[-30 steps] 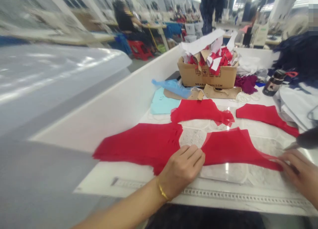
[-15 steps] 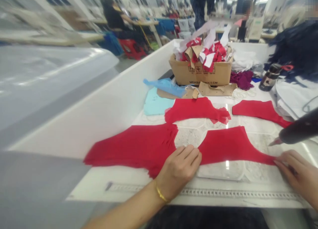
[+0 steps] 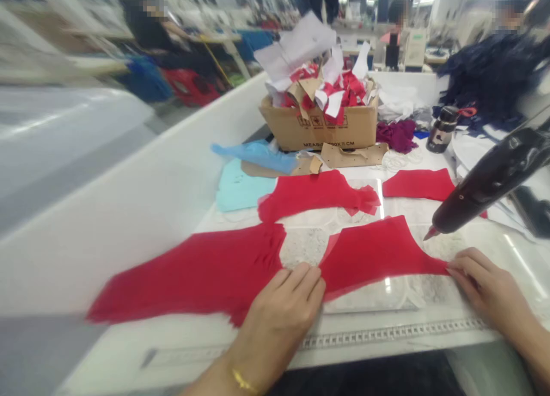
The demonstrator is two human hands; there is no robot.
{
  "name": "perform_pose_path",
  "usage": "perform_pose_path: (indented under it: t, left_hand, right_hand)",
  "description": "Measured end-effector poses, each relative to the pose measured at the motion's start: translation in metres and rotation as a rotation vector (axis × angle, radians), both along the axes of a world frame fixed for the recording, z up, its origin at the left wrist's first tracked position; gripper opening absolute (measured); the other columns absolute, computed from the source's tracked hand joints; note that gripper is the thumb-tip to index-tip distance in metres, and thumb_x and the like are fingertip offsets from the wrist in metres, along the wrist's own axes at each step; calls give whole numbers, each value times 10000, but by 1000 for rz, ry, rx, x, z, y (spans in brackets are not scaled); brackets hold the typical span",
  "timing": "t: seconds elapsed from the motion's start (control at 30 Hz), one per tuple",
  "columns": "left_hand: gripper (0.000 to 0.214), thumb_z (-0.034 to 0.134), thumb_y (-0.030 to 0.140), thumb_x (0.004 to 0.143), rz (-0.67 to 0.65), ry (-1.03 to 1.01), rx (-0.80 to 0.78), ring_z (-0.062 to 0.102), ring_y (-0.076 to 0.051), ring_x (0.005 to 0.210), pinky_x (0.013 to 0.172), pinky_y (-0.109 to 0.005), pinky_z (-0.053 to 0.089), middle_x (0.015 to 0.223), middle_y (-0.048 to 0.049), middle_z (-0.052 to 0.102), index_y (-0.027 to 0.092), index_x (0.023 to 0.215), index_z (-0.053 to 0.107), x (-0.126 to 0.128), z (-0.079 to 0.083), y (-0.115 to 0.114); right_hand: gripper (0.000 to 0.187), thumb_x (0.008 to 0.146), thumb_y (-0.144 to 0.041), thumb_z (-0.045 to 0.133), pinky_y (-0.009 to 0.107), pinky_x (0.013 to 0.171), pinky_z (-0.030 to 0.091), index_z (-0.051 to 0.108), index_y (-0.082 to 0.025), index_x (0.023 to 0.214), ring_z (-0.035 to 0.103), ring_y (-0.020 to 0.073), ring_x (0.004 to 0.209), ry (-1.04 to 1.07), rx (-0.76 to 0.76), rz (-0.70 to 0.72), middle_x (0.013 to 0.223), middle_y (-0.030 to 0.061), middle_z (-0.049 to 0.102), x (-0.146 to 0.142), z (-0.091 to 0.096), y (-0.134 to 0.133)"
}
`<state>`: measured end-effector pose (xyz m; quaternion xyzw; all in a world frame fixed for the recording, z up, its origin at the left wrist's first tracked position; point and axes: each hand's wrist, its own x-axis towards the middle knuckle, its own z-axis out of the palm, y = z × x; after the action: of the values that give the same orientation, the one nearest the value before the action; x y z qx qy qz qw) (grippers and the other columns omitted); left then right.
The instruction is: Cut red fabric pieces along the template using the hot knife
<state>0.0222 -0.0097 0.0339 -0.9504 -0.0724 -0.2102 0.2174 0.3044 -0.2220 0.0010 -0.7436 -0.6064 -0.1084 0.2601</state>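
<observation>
My left hand (image 3: 286,298), with a gold bracelet at the wrist, is closed on the lower left corner of a red fabric piece (image 3: 373,253). At the piece's narrow right end, my right hand (image 3: 481,278) pinches the tip between thumb and fingers. The fabric stretches between both hands over a clear template sheet (image 3: 365,301), and its left edge looks thin and see-through. Left of my left hand lies a stack of red fabric pieces (image 3: 193,273). A black pen-shaped tool (image 3: 476,184) slants in from the right, its pointed tip above the fabric's right part.
Two more red pieces lie behind, one left (image 3: 307,192), one right (image 3: 416,184). Further back are light blue sheets (image 3: 243,187), a cardboard box (image 3: 318,132) full of scraps and a dark bottle (image 3: 442,129). A ruler (image 3: 387,333) runs along the front edge; a white wall (image 3: 141,189) borders the left.
The view has turned rightward, bringing more of the black tool into sight. Both hands keep their hold on the red piece, whose left edge now shows a see-through strip.
</observation>
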Motion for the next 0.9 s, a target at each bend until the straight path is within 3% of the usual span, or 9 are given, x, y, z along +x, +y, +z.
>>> perform_pose_path:
  t: [0.17,0.47,0.73,0.9]
  left_hand:
    - [436,326,-105,879,25,42,-59,594,-240,727,696,-358,469,756,-79,640,161,702,622,2,4,-5]
    - [424,342,-91,905,3,-4,-38,559,-231,709,681,-340,445,737,-81,614,138,731,654,14,1,-2]
    - [415,346,-79,925,-25,-41,-28,553,-224,711,669,-331,450,733,-81,605,126,753,664,21,-6,1]
    - [426,341,-70,925,-5,-22,17,588,-227,717,669,-337,479,769,-95,645,126,780,689,17,-6,5]
  right_hand:
    - [227,1028,-200,449,176,515,511,611,-210,868,678,109,626,-52,17,42,841,35,696,-4,9,5]
    - [208,1034,-272,466,198,538,529,640,-230,927,707,131,703,-7,-6,-49,924,40,699,6,-8,-11]
    - [189,1013,-211,478,181,528,540,632,-225,906,708,125,688,-89,34,-49,881,34,706,5,5,-15]
    - [201,1031,-256,472,195,540,548,636,-228,918,713,131,696,-62,15,-68,901,38,708,4,0,-17]
